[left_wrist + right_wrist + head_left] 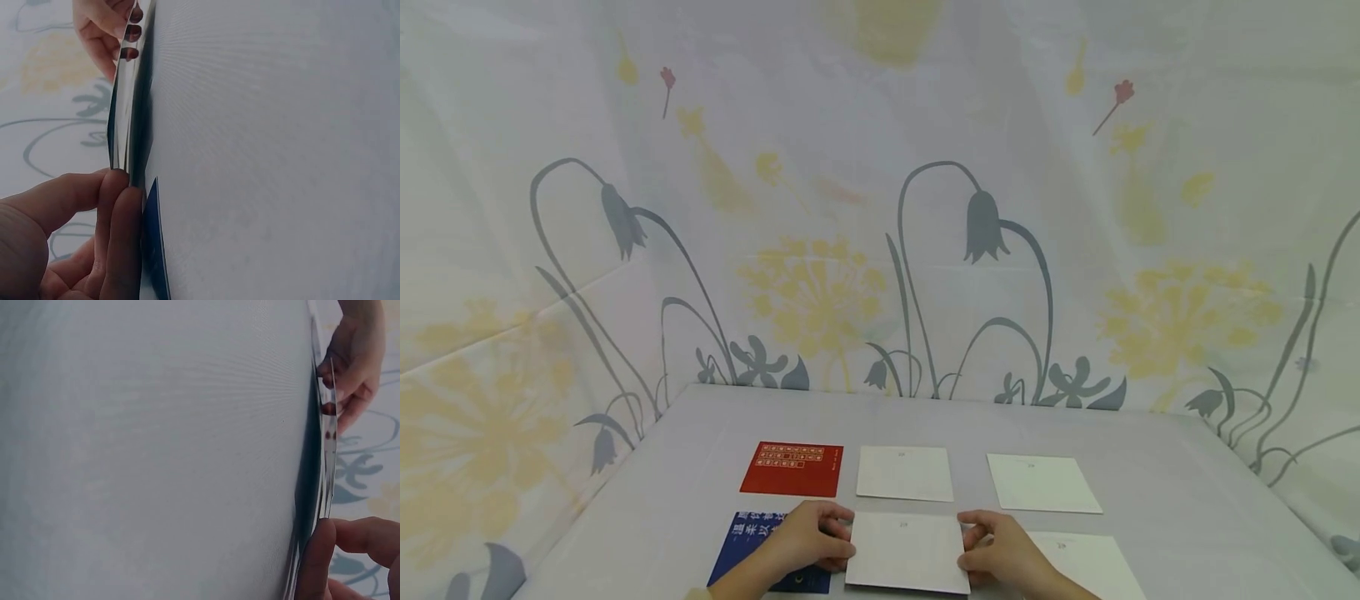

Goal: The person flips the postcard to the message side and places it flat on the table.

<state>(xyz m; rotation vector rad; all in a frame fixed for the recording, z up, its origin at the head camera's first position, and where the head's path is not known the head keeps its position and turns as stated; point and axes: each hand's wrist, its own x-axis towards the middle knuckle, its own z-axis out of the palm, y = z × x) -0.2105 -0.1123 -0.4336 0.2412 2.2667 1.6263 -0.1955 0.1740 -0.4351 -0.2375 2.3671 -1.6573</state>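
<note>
A white postcard point(906, 552) with a small dark mark near its top lies level at the front middle in the head view. My left hand point(815, 537) pinches its left edge between thumb and fingers, while my right hand point(1003, 552) pinches the right edge. Both wrist views show the card point(125, 125) edge-on and a little above the tabletop, its glossy underside reflecting fingers. Whether it is one card or several stacked, I cannot tell. Beneath my left hand, partly hidden, is a blue card point(730, 546) with white characters.
Behind the held card lie a red card point(797, 479) with gold boxed characters and a white card point(904, 475). Two more white cards, a far one point(1043, 483) and a near one point(1093, 567), are on the right; my right hand partly covers the near one. A flowered curtain point(865, 208) surrounds the table point(760, 412).
</note>
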